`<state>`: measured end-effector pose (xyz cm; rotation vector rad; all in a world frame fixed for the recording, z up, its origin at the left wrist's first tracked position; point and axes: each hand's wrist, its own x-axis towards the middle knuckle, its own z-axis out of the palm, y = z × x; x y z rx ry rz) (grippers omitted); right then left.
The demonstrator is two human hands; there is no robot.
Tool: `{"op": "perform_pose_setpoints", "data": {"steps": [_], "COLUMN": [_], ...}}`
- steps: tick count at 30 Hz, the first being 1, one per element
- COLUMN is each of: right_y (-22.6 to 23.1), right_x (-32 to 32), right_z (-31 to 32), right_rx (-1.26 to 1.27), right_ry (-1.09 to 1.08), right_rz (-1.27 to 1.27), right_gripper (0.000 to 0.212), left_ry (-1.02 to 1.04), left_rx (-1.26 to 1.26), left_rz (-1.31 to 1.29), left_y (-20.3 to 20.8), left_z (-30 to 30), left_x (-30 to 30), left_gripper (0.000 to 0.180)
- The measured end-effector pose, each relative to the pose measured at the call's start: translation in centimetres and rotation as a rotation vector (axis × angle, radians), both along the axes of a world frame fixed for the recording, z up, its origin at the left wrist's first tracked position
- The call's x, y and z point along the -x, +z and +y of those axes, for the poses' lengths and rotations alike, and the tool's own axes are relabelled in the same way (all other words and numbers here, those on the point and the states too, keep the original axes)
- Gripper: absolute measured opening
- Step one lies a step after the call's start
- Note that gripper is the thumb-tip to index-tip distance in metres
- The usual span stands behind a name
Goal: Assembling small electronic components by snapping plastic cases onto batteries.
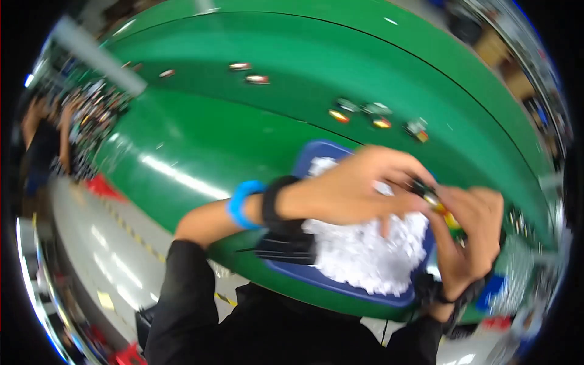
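Note:
Both hands meet above the right part of a blue tray (pixel 307 152). Between their fingertips is a small dark piece with yellow and red parts (pixel 432 202), blurred, so its exact kind is unclear. My left hand (pixel 359 188) pinches its dark end from the left, fingers closed. My right hand (pixel 471 228) closes on the yellow and red end. Below them, the tray holds a heap of small white pieces (pixel 371 261). A blue band (pixel 239 205) and a black band circle my left wrist.
Beyond the tray, several small silver, dark and orange pieces (pixel 378 115) lie on a green conveyor belt (pixel 201 48). Two red-and-white ones (pixel 257 79) sit farther left. A grey post (pixel 100 58) stands at left, near another person (pixel 45 140). Clear plastic wrap (pixel 514 267) lies at right.

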<state>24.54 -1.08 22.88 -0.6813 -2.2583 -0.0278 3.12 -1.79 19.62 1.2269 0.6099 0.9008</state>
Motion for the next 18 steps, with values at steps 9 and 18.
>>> {"op": "perform_pose_setpoints", "data": {"steps": [9, 18], "right_y": [-0.4, -1.6], "right_x": [-3.2, -2.9], "right_z": [0.3, 0.4], "right_rx": [0.429, 0.540], "right_ry": [-0.072, 0.089], "right_rz": [0.338, 0.416], "right_gripper": [0.032, 0.020], "left_ry": [0.172, 0.252], "left_rx": [-0.188, -0.480], "left_rz": [-0.124, 0.003], "left_y": [-0.4, -0.6], "left_z": [1.1, 0.7], "left_x": [-2.3, -3.1], "left_gripper": [0.040, 0.042]}}
